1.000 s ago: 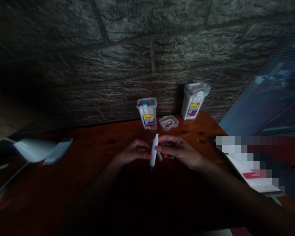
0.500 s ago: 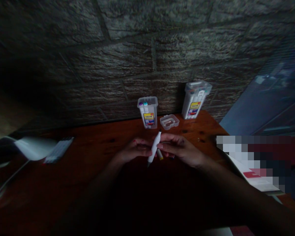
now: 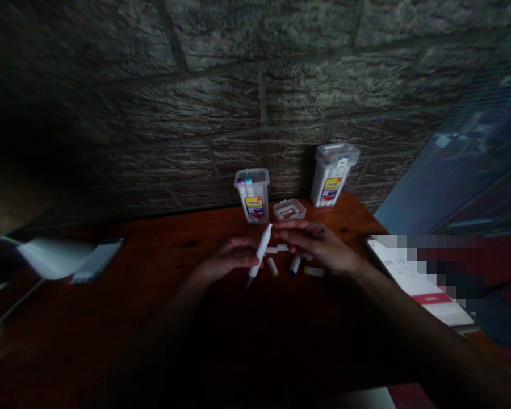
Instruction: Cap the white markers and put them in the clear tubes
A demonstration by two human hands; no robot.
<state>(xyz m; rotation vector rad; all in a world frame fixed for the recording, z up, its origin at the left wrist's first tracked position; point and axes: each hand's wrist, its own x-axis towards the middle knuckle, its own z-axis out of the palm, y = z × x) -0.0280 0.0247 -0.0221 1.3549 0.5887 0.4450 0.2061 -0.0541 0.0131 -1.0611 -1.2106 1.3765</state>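
Centre of frame: the left grip (image 3: 231,255) is clamping a tilted white marker (image 3: 260,250); the right grip (image 3: 318,243) is nearing its upper end, closure unclear. Loose pinching could be risking a drop.

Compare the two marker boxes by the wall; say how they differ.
The left box is open, while the right box has its lid on. The left box shows few markers; the right box looks well filled. Both are clear, upright and labelled in yellow and blue.
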